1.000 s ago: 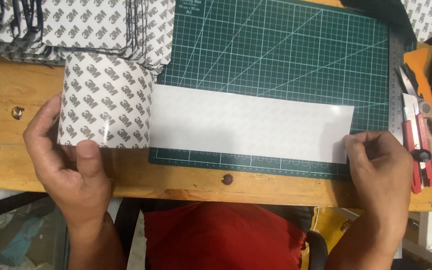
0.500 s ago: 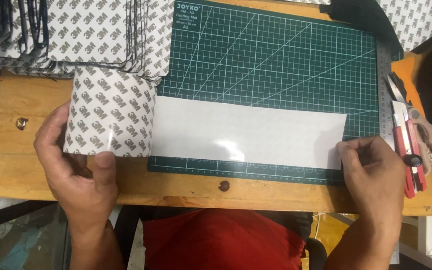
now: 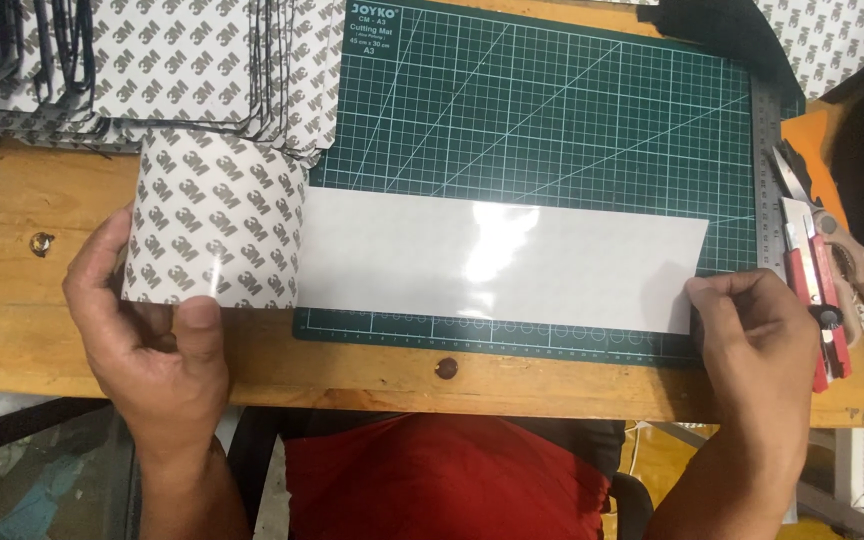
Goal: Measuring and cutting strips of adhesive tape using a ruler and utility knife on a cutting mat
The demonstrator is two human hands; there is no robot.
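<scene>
My left hand [image 3: 152, 345] grips a wide roll of adhesive sheet [image 3: 214, 220] with a grey-printed white backing, at the left edge of the green cutting mat [image 3: 552, 120]. A glossy white strip [image 3: 497, 258] runs out of the roll to the right, lying flat across the mat's near part. My right hand [image 3: 752, 335] presses the strip's free right end down with its fingertips near the mat's lower right corner.
Stacks of cut printed-backing pieces [image 3: 132, 70] lie at the back left of the wooden table [image 3: 42, 300]. A steel ruler [image 3: 767, 170], red utility knives [image 3: 814, 300] and scissors [image 3: 842, 250] sit along the mat's right side. More printed sheet [image 3: 832, 40] is at the back right.
The roll in my left hand has shifted slightly, and the strip's right end with my right hand on it now lies a little further left and nearer.
</scene>
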